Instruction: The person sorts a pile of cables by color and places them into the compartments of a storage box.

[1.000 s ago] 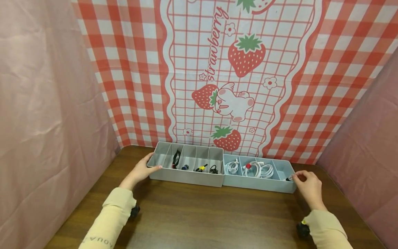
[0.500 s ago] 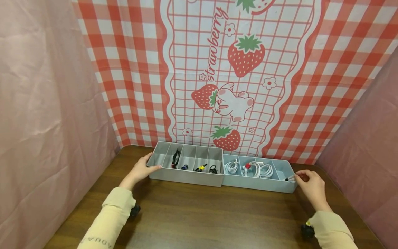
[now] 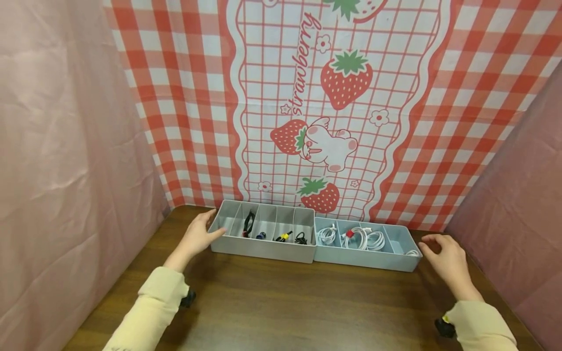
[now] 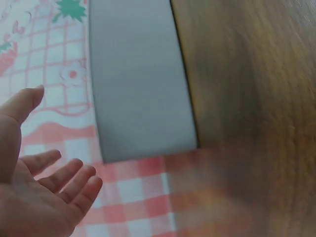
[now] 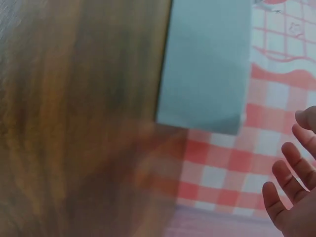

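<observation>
My left hand (image 3: 196, 240) is beside the left end of the grey divided box (image 3: 263, 250), fingers loosely spread. The left wrist view has this hand (image 4: 44, 192) apart from the box's end. Just off the right end of the light blue divided box (image 3: 364, 259) is my right hand (image 3: 448, 261), holding nothing. Its fingers are relaxed in the right wrist view. A white cable (image 3: 412, 253) lies in the blue box's rightmost compartment, partly hidden by the front wall. Coiled white cables (image 3: 327, 235) fill its other compartments, one with a red tie (image 3: 350, 234).
Inside the grey box are a black cable (image 3: 248, 224), a small dark blue item (image 3: 261, 236), a yellow-tied cable (image 3: 284, 236) and a black coil (image 3: 301, 238). Both boxes stand end to end on the wooden table (image 3: 307, 302), before a checked strawberry cloth (image 3: 347, 80).
My right hand has let go of the white cable in the rightmost compartment and drawn away to the right. My left hand has loosened from the grey box's end and moved slightly left.
</observation>
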A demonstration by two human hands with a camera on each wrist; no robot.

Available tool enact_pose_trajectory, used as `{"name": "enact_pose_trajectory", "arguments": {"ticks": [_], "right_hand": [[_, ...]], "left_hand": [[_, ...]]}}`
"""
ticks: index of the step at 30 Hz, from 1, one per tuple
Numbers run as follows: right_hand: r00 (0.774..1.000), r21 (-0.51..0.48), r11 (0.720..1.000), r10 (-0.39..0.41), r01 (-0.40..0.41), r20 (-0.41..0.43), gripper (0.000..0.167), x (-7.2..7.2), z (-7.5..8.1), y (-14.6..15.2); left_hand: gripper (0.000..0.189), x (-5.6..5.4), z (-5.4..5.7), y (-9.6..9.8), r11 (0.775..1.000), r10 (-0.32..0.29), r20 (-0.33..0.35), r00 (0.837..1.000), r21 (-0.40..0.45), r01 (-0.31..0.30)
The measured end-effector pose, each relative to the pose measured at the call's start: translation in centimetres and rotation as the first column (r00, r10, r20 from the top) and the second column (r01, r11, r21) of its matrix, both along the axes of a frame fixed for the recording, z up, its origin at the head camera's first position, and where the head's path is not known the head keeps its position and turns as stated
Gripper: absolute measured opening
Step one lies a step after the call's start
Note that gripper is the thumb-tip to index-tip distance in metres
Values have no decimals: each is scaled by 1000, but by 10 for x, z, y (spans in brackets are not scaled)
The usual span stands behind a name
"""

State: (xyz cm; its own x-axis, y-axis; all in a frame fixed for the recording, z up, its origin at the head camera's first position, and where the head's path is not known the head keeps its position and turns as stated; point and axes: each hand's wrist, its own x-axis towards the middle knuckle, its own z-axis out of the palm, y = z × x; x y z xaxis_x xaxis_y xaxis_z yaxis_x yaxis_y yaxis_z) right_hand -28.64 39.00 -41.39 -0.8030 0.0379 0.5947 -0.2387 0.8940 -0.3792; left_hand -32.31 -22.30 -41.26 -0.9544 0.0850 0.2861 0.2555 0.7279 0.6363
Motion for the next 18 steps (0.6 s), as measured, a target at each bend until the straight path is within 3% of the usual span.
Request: {"name": "enact_pose_trajectory", "arguments": {"ticks": [10,18], "right_hand": [[999,-29,1000,3,-4,-34,22,21,38,-30],[999,-43,999,21,-23,-48,25,45,64,-57]], "left_hand": [[77,25,24,21,999,4,-19,1000,-50,-5],[75,51,38,46,998,-6,-149,989,-66,-4]]}}
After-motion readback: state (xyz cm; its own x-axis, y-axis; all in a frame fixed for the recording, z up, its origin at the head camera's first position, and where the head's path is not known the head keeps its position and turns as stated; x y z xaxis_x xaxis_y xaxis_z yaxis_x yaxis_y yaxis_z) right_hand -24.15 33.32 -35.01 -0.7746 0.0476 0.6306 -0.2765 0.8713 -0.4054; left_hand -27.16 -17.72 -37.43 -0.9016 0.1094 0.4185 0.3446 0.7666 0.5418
